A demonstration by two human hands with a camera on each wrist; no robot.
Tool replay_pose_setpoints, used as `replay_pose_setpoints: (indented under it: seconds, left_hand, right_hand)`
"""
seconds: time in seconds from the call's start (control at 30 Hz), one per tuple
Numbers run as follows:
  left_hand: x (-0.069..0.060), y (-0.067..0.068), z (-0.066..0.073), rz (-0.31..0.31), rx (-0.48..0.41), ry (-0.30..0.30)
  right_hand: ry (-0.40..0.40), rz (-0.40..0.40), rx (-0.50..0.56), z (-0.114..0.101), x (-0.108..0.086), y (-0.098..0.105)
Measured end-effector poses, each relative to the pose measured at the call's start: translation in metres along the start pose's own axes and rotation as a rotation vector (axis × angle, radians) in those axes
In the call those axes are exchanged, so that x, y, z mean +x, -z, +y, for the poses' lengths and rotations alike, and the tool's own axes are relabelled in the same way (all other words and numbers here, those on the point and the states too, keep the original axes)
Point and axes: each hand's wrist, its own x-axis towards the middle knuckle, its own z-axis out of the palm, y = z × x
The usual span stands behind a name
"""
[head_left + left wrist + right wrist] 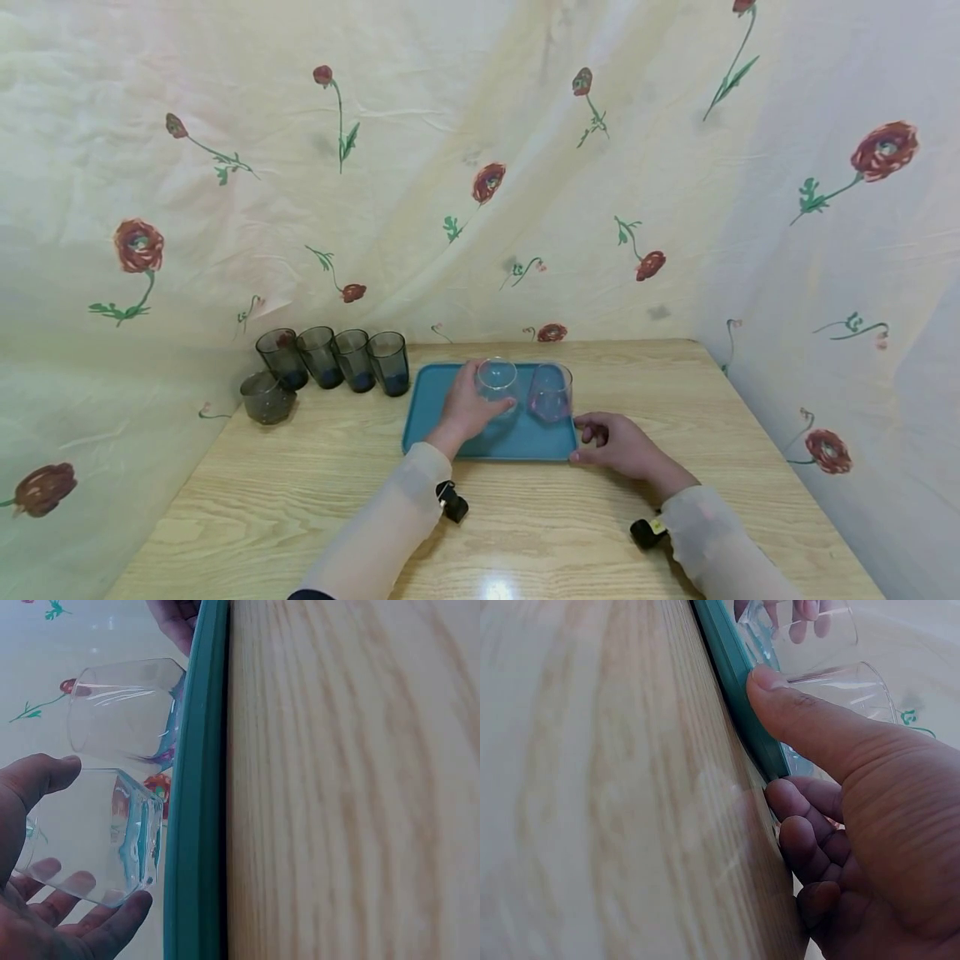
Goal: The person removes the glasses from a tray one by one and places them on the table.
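Note:
My left hand grips a clear glass over the blue tray, with the thumb on one side and the fingers round the other. In the left wrist view the base of this glass shows just above the tray's rim; whether it touches the tray I cannot tell. Beside it on the tray stands another clear glass with a pinkish base. At the tray's front right corner, my right hand pinches the edge. Its thumb lies on the rim, and the curled fingers are at the corner.
Several dark grey glasses stand in a row at the back left of the wooden table. A small dark bowl-like cup is in front of them. Flowered cloth hangs close behind the table and at both sides.

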Motion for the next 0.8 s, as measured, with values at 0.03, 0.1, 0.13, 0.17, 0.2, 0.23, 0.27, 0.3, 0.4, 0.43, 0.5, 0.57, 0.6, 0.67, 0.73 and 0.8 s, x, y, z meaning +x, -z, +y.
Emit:
replay_pose_setpoints:
  seconds: [0.03, 0.1, 0.13, 0.17, 0.2, 0.23, 0.27, 0.3, 0.4, 0.43, 0.5, 0.57, 0.6, 0.67, 0.73, 0.8]
  left_hand:
    - [-0.001, 0.001, 0.001, 0.005, -0.003, -0.002]
    - [-0.002, 0.004, 0.001, 0.015, -0.015, -0.006]
    - [-0.003, 0.006, 0.001, 0.021, -0.019, -0.008]
    - [-0.003, 0.007, 0.002, 0.026, -0.025, -0.011]
    - [-0.004, 0.009, 0.002, 0.031, -0.031, -0.015]
    - [-0.004, 0.011, 0.002, 0.037, -0.035, -0.019]
    - [-0.005, 0.013, 0.001, 0.042, -0.036, -0.023]
    - [-0.005, 0.015, 0.001, 0.046, -0.038, -0.027]
    - [-0.006, 0.023, 0.0, 0.064, -0.049, -0.039]
    - [-0.007, 0.026, 0.0, 0.071, -0.053, -0.039]
    - [-0.008, 0.031, -0.001, 0.088, -0.065, -0.042]
    - [-0.01, 0.037, -0.002, 0.106, -0.067, -0.04]
    - [-0.01, 0.04, -0.003, 0.115, -0.065, -0.039]
    - [-0.011, 0.045, -0.004, 0.131, -0.066, -0.046]
    - [-0.013, 0.05, -0.005, 0.145, -0.067, -0.051]
    - [-0.014, 0.056, -0.005, 0.159, -0.075, -0.056]
  right_hand:
    - [0.0, -0.001, 0.002, 0.0, 0.0, 0.0]
    - [0.0, -0.003, 0.005, -0.001, 0.0, 0.0]
    - [0.0, -0.003, 0.005, -0.001, -0.001, 0.0]
    - [0.0, -0.003, 0.006, -0.001, -0.001, 0.0]
    - [0.0, -0.003, 0.007, -0.001, 0.0, 0.0]
    - [-0.001, -0.001, 0.007, -0.001, 0.0, 0.0]
    - [-0.002, 0.0, 0.007, -0.001, 0.0, 0.0]
    - [-0.005, 0.001, 0.007, 0.0, 0.0, 0.0]
    - [-0.014, 0.003, 0.005, 0.0, 0.001, -0.001]
    - [-0.017, 0.004, 0.003, 0.0, 0.001, -0.001]
    - [-0.02, 0.004, 0.002, -0.001, 0.001, -0.001]
    - [-0.023, 0.004, -0.002, -0.001, 0.001, -0.001]
    - [-0.024, 0.004, -0.003, -0.001, 0.0, -0.001]
    - [-0.027, 0.005, -0.002, -0.002, 0.0, 0.0]
    - [-0.032, 0.004, -0.001, -0.002, 0.0, 0.0]
    - [-0.032, 0.003, 0.002, -0.002, 0.001, 0.0]
